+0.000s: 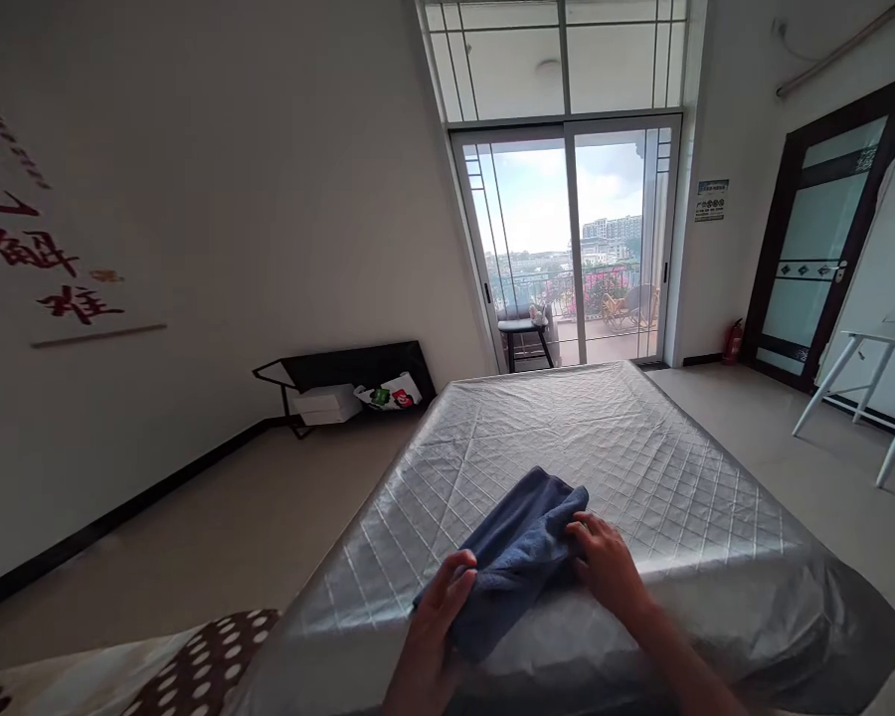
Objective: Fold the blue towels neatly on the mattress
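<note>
A dark blue cloth garment [518, 547], bunched and partly folded, lies across the near edge of the silver quilted bed cover [567, 428]. Its exact kind I cannot make out. On the garment's left side, my left hand [440, 607] is closed, thumb and fingers pinching the fabric. My right hand [606, 559] grips the opposite side with bent fingers, near a raised fold. Part of the cloth droops toward me between the two hands.
Brown polka-dot fabric [213, 656] is at the lower left. Past the bed's left side, a black stand [358, 368] holds a white box and a bag. A white table [884, 348] stands on the right, and sliding glass doors [571, 249] are at the back.
</note>
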Available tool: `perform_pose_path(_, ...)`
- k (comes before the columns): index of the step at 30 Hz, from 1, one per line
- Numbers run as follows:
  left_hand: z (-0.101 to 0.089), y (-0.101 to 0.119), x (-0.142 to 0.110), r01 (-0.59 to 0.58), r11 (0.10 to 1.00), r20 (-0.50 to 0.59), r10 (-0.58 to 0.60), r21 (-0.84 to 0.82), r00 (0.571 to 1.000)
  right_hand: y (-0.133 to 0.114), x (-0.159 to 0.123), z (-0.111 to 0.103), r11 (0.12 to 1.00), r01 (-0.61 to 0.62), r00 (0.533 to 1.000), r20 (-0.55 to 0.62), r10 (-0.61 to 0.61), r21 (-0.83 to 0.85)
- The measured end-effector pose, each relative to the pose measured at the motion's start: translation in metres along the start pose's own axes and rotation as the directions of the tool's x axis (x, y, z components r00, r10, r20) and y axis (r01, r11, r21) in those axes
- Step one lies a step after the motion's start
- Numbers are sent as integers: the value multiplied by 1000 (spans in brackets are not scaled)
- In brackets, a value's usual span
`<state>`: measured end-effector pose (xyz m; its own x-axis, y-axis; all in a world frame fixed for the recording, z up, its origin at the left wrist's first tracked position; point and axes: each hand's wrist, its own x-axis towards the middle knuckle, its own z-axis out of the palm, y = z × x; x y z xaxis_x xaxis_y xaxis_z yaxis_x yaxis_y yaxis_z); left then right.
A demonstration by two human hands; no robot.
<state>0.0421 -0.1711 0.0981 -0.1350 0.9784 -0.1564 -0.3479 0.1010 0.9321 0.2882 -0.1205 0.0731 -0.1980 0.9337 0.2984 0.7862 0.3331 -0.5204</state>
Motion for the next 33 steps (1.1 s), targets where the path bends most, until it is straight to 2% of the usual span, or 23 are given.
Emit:
perform_pose_path(3,-33,10,7,-143,969,-62,158,199,986,2,1,-9,997,-12,1000,22,11,79)
perform_pose_path(5,-55,18,14,-235,888,-124,305,394,944,2,0,-21,981,9,999,39,-17,193)
perform_pose_path(7,-71,27,20,-286,785,-143,426,550,894,1,-2,-33,946,53,996,47,-72,319)
perform_pose_path(9,-79,36,24,-305,717,-141,490,627,860,-1,-5,-41,904,73,992,64,-109,420)
perform_pose_path(11,-79,42,28,-313,681,-136,520,662,843,-4,-7,-46,873,37,989,105,-101,487)
perform_pose_path(15,-67,47,45,-326,579,-100,583,747,807,-8,-6,-53,798,-101,988,157,8,594)
perform_pose_path(18,-49,51,67,-360,463,-21,636,810,771,-11,-4,-60,670,-200,978,184,96,715)
perform_pose_path(19,-41,53,72,-388,409,13,674,826,739,-13,-4,-61,610,-230,973,199,120,758)
perform_pose_path(20,-30,54,75,-418,349,40,726,839,686,-16,-4,-62,543,-256,967,214,140,800)
perform_pose_path(22,-1,53,70,-468,261,48,833,844,551,-23,-6,-61,403,-282,958,230,174,871)
perform_pose_path(23,16,49,61,-489,256,29,864,834,503,-27,-7,-59,340,-283,955,230,189,897)
perform_pose_path(24,33,43,49,-515,290,0,871,807,492,-31,-9,-57,283,-282,952,231,201,917)
perform_pose_path(25,50,34,33,-546,374,-17,836,749,549,-35,-10,-54,231,-282,950,236,206,931)
perform_pose_path(26,66,25,17,-576,461,37,759,675,650,-40,-12,-51,188,-281,949,244,201,941)
perform_pose_path(27,79,15,1,-597,528,139,668,605,731,-44,-15,-49,154,-277,951,247,187,949)
perform_pose_path(28,90,6,-13,-595,579,219,588,557,779,-47,-17,-48,130,-270,954,247,170,954)
perform_pose_path(30,101,-3,-31,-565,648,286,491,511,823,-53,-22,-50,106,-265,959,251,135,958)
perform_pose_path(33,98,5,-36,-514,710,250,450,481,857,-56,-27,-55,95,-276,958,266,104,957)
